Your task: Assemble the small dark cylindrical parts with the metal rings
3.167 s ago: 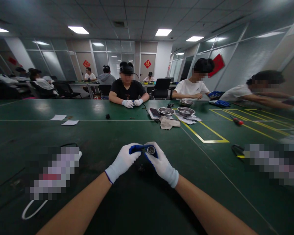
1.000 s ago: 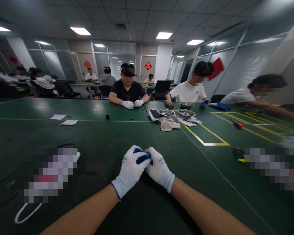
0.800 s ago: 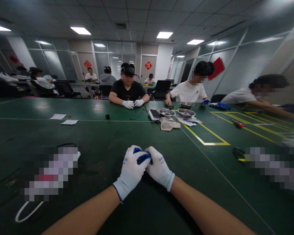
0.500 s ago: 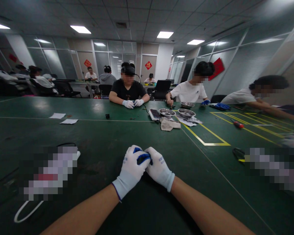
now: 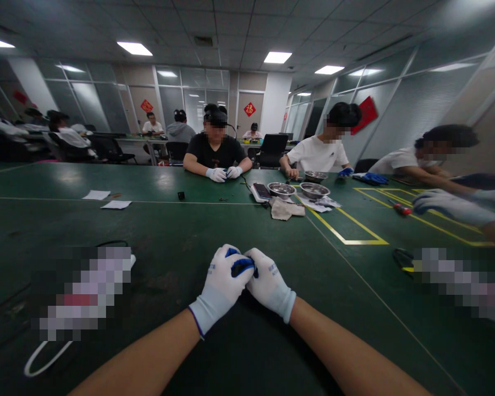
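Both my hands wear white gloves with blue fingertips and rest pressed together low on the green table [image 5: 169, 231]. My left hand [image 5: 221, 283] curls over the knuckles of my right hand [image 5: 271, 283]. Their blue fingertips meet around a small dark part [image 5: 242, 268], which the fingers almost wholly hide. Both forearms lie on the table toward me.
A blurred patch [image 5: 82, 291] with a white cable loop [image 5: 45, 360] lies left. Farther off are two steel bowls [image 5: 281, 190], a phone [image 5: 262, 191], a cloth [image 5: 286, 208], paper slips [image 5: 116, 204], yellow tape lines [image 5: 346, 228] and a red screwdriver [image 5: 401, 208]. A co-worker's gloved hand [image 5: 445, 204] reaches in at right.
About three seconds ago a small round metal part showed between my fingers; my hands have since closed over it and hardly moved. A co-worker's gloved hand has entered from the right.
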`<state>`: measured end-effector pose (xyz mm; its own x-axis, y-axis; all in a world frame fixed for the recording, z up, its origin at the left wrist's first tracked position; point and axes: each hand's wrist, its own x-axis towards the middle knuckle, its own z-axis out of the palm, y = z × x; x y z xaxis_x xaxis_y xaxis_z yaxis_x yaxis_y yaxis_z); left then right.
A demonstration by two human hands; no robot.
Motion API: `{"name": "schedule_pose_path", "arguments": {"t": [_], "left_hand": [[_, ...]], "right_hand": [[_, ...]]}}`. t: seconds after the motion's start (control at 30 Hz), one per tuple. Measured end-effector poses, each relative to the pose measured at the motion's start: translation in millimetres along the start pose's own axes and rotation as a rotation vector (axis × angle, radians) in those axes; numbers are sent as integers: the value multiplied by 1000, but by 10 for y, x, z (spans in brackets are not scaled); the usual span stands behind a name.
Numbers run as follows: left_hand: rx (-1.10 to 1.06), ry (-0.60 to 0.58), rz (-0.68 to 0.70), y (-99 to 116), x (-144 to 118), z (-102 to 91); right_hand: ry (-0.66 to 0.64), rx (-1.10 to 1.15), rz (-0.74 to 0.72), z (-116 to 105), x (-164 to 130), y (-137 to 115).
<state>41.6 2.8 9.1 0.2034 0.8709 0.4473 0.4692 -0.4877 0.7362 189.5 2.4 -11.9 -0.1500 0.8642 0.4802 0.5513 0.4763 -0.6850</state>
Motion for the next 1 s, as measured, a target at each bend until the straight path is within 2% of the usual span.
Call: {"name": "schedule_pose_path", "arguments": {"t": [0.33, 0.5, 0.7, 0.83, 0.9, 1.0], "left_hand": [[-17, -6, -12, 31, 3, -16], [-70, -19, -61, 33, 13, -9], [-139, 18, -66, 51, 15, -24], [-200, 59, -118, -35, 70, -40], [-193, 30, -162, -99, 106, -51], [-71, -105, -202, -164, 137, -71]], "right_hand": [[-4, 8, 9, -4, -1, -19], [-9, -4, -1, -9, -6, -36], [45, 36, 6, -9, -7, -43], [117, 60, 29, -6, 16, -20], [173, 47, 43, -12, 31, 2], [248, -1, 88, -27, 50, 44]]}}
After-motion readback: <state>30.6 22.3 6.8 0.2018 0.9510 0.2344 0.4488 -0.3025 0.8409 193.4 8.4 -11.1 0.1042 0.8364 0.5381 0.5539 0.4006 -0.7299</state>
